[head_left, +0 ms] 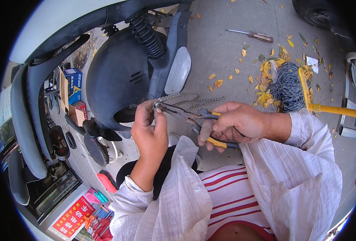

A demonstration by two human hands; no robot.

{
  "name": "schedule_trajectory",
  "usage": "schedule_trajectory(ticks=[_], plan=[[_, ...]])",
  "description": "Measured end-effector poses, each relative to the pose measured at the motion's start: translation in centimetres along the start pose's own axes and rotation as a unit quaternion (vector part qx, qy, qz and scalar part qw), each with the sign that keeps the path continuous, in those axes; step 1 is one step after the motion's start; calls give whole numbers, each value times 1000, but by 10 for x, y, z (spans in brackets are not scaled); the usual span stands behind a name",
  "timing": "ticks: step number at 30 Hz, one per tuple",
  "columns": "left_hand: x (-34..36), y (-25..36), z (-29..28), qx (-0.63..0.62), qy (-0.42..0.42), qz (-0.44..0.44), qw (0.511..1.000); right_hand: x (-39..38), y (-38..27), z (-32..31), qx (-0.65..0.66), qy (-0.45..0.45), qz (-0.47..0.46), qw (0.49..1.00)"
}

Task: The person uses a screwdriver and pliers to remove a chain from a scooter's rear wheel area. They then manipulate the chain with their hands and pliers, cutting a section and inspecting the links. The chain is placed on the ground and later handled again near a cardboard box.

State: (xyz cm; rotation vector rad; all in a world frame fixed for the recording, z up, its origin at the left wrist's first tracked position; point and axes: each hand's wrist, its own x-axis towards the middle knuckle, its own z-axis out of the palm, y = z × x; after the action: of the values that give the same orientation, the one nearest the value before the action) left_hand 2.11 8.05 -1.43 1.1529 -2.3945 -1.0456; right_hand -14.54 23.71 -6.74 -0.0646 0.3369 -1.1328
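Note:
In front of me my left hand (149,130) is closed, with thumb and fingers pinching the end of a grey-white braided cord (180,95). The cord loops away to the right behind the tool. My right hand (242,122) grips long-nosed pliers (182,113) with black and yellow handles. Their jaw tips reach the cord's end at my left fingertips. Whether the jaws are clamped on it is too small to tell. Just beyond my left hand is the black rear mudguard (115,76) of a scooter, over a wheel that is mostly hidden.
A screwdriver (260,37) lies on the concrete floor. Right of me are a grey string mop head (288,82), a yellow bar (334,110) and scattered yellow leaves. A coil spring (148,38) stands beside the mudguard. Open boxes (72,86) and a red sign (73,217) are at left.

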Motion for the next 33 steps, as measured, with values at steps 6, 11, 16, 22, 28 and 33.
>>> schedule_trajectory(ticks=[6,11,16,22,28,33], plan=[[-1,-3,-1,-1,-3,-20,1000,-2,-2,10,-15,52,-9,998],[-13,7,7,-28,-45,2,999,3,-5,9,-63,41,8,997],[-5,17,-1,-140,-6,-76,987,-7,-13,5,-114,37,-24,992],[4,-1,-8,-271,-20,-157,949,-1,-7,-14,-230,31,-34,972],[4,0,-7,-336,-12,-180,925,5,8,-12,-694,145,-272,651],[5,-2,-10,-337,-5,-180,924,7,3,-12,-721,152,-279,616]])
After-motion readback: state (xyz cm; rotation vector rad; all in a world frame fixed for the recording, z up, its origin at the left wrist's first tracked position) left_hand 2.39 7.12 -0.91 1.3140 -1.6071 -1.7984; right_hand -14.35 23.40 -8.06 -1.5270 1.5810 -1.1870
